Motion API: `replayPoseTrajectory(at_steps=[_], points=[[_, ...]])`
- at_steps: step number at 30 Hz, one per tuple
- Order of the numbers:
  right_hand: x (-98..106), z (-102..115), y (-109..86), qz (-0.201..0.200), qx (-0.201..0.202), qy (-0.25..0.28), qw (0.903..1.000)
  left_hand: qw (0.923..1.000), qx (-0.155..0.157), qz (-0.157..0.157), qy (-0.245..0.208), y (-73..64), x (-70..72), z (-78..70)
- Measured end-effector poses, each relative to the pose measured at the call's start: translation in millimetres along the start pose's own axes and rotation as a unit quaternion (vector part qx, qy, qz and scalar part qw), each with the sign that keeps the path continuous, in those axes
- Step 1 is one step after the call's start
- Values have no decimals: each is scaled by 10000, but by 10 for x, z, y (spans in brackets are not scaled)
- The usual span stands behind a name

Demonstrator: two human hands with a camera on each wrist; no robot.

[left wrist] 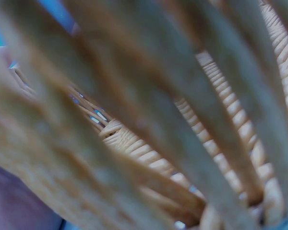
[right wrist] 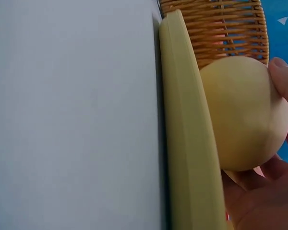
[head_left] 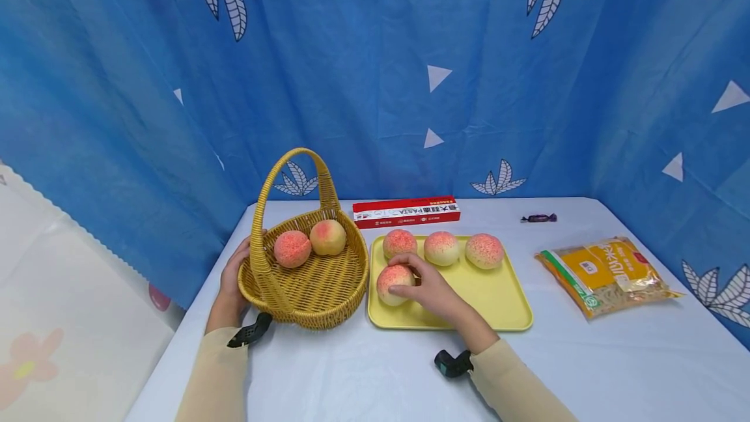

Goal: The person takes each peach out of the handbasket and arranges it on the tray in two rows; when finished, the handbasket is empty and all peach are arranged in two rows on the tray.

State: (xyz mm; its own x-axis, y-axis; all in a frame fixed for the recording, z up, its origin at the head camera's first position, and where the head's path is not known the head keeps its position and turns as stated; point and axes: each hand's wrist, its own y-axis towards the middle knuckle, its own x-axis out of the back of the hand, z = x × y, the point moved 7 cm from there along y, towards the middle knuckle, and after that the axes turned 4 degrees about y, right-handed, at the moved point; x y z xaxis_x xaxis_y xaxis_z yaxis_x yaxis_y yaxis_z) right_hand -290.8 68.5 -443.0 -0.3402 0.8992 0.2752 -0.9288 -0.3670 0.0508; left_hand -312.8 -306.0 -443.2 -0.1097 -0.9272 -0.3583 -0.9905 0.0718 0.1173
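My left hand [head_left: 232,273] holds the outer left side of a yellow wicker basket [head_left: 336,318] with a tall hoop handle; the wall hides part of the fingers. Blurred basket weave [left wrist: 149,153] fills the left wrist view. Two peaches lie in the basket, one pink [head_left: 292,249] and one yellower [head_left: 328,238]. Thumb and fingers of my right hand [head_left: 428,287] grip a pink-and-cream peach [head_left: 394,286] over the left part of a yellow tray [head_left: 486,308]. In the right wrist view its pale side [right wrist: 242,115] shows beside the tray's rim [right wrist: 189,120].
Behind the held peach, three more peaches [head_left: 400,244] [head_left: 442,248] [head_left: 484,251] line the tray's back. A red-and-white pasta box [head_left: 407,211] lies beyond the tray. To the right are a purple-wrapped candy [head_left: 539,218] and an orange food packet [head_left: 609,273]. Blue curtains [head_left: 375,83] surround the white table.
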Motion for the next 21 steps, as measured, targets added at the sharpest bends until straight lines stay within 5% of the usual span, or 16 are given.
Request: replayPoseTrajectory(at_steps=[11,21], points=[[66,28,-52,804,-39,-557,9952,10000,0,-41,20,-16,-12,-4],[47,26,-3,649,132,-739,9951,9998,92,-77,-129,-17,-13,3]])
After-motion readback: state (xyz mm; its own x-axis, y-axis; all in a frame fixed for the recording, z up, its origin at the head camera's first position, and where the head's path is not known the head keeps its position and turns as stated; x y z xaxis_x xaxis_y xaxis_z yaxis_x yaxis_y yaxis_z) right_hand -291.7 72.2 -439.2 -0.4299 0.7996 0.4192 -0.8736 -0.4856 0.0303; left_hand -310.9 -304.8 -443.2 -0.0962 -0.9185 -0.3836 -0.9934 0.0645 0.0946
